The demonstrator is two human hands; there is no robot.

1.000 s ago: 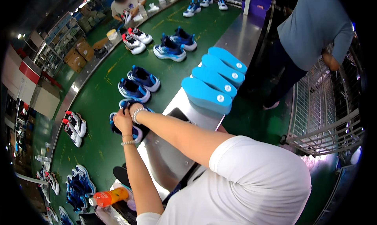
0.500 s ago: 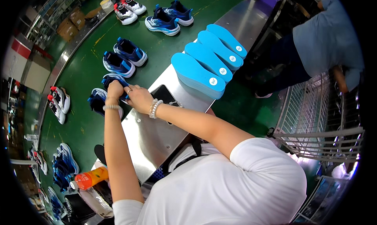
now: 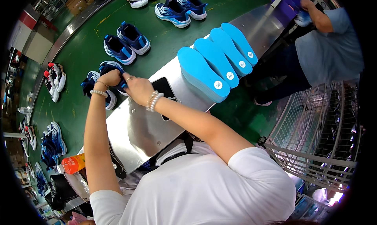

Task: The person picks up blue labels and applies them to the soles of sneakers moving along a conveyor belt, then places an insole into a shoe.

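Round white stickers on blue insoles; printed wrap on a bottle.
Four insole stacks (image 3: 199,67), one sticker (image 3: 218,84) per top piece, at the end nearer the lower right. Short dark print on each, smallest on the farthest stack. Bottle (image 3: 80,160) at lower left: orange-red wrap (image 3: 71,165) with pale lettering, too small to read surely.

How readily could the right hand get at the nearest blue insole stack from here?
Probably yes: only a flat dark phone lies between the right hand and that blue insole stack, though the hand is at a blue shoe now.
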